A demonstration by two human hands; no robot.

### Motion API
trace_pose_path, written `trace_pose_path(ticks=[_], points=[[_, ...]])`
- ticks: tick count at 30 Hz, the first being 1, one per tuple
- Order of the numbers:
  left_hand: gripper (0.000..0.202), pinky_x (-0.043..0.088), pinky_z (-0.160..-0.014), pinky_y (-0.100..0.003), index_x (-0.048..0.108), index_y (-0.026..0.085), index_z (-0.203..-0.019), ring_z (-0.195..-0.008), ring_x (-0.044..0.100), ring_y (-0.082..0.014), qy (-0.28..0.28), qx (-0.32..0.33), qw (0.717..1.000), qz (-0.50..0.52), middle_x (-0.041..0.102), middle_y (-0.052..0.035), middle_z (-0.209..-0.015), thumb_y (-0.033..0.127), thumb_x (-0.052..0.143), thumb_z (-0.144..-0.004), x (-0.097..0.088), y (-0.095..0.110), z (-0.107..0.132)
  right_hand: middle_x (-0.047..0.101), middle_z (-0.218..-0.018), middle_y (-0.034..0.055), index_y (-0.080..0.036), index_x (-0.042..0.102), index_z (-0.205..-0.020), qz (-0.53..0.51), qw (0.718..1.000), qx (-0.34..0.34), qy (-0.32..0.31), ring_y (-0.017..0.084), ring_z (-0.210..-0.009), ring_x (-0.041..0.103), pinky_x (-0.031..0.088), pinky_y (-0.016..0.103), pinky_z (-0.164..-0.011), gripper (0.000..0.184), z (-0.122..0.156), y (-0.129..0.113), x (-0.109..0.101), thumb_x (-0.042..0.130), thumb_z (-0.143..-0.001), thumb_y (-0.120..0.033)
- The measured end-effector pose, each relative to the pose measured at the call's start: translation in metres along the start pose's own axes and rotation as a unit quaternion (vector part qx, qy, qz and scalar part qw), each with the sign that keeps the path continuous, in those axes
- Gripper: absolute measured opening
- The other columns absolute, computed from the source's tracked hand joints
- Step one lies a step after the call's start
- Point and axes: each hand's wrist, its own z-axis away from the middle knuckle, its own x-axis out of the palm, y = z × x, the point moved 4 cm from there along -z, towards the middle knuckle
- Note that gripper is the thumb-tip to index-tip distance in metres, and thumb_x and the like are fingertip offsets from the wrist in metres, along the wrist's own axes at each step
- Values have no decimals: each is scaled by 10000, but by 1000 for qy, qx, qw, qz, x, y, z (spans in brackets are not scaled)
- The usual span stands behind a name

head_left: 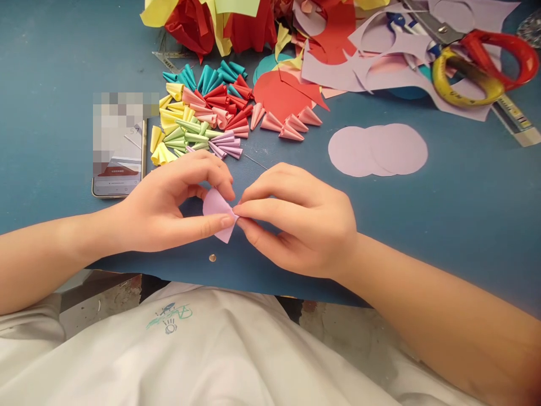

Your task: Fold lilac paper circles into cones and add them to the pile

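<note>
A small piece of lilac paper (216,207), partly curled, is held over the near part of the blue table. My left hand (164,206) pinches it, thumb on the near face and fingers behind. At the paper's right corner, the fingertips of my right hand (300,220) are closed on its edge. Beyond my hands lies a pile of small rolled paper cones (198,115) in teal, red, pink, yellow, green and lilac. Several pink cones (291,125) sit just right of the pile. Overlapping lilac paper circles (378,150) rest flat to the right.
A phone (120,152) lies left of the cones. Scissors (477,62) with red and yellow handles rest on lilac scraps (333,67) at the back right. Crumpled red paper (190,28) stands at the back. A tiny round bit (212,257) lies near the table's front edge.
</note>
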Motion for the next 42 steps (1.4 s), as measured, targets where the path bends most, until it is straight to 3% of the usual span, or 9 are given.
trace_pose_path(ticks=[3, 7, 11, 18, 22, 26, 30, 33, 42], points=[[177, 598, -857, -436, 795, 282, -1001, -961, 689, -257, -24, 22, 999, 1, 727, -74, -1012, 244, 896, -861, 0, 3, -2, 775, -924, 56, -290, 722, -957, -1, 999, -31, 13, 237, -811, 688, 606, 447, -731, 145, 0, -4, -2, 724, -969, -146], [119, 588, -743, -368, 775, 264, -953, -860, 688, -214, -47, -18, 997, 54, 736, -51, -947, 222, 867, -891, 3, 4, -4, 785, -922, 37, -333, 719, -970, -9, 1000, 11, -10, 245, -804, 697, 616, 457, -732, 139, -1, -4, -1, 728, -988, -195], [96, 610, -771, -334, 762, 234, -952, -860, 714, -183, -59, -46, 994, 85, 759, -38, -922, 174, 834, -930, 5, 6, -4, 797, -957, 19, -329, 692, -970, -41, 999, 4, -1, 237, -842, 706, 630, 456, -788, 152, -1, -5, -2, 682, -1022, -187], [172, 628, -753, -341, 806, 251, -1022, -856, 739, -185, -31, -38, 992, 117, 796, -31, -921, 139, 864, -905, 5, 6, -3, 809, -1009, 37, -285, 708, -1046, -99, 995, -3, -2, 225, -917, 762, 643, 419, -847, 190, -2, -5, -4, 682, -1003, -102], [144, 623, -730, -311, 818, 245, -1032, -844, 750, -164, -34, -42, 992, 117, 822, -27, -928, 135, 836, -941, 5, 6, -2, 795, -943, 17, -295, 706, -1006, -152, 986, 69, 6, 217, -872, 775, 654, 398, -810, 220, -1, -5, -2, 685, -969, -79], [188, 600, -730, -335, 811, 257, -1094, -861, 747, -183, -30, 31, 998, 39, 816, -40, -960, 135, 802, -952, 3, 10, -1, 758, -932, 1, -279, 666, -1024, -235, 956, 167, 47, 175, -807, 731, 654, 350, -742, 207, 5, 0, 3, 718, -944, -96], [262, 598, -772, -354, 820, 291, -1157, -872, 743, -184, -14, 59, 998, -5, 821, -33, -984, 117, 763, -969, 3, 11, -2, 744, -923, 0, -273, 644, -1013, -268, 936, 227, 26, 176, -821, 719, 633, 353, -745, 168, 8, 4, 7, 796, -950, -239], [225, 601, -811, -354, 830, 276, -1127, -870, 740, -175, -3, 65, 998, -27, 821, -30, -969, 125, 761, -975, 3, 11, -3, 742, -917, 0, -273, 623, -990, -254, 936, 242, 22, 186, -824, 712, 611, 362, -736, 251, 8, 5, 8, 860, -911, -292], [90, 616, -683, -345, 798, 259, -984, -785, 745, -182, 34, 7, 999, -27, 819, -21, -891, 175, 793, -950, 3, 10, 0, 729, -877, -5, -270, 640, -971, -192, 956, 220, 41, 173, -764, 696, 636, 356, -716, 168, 8, 2, 6, 746, -916, -152]])
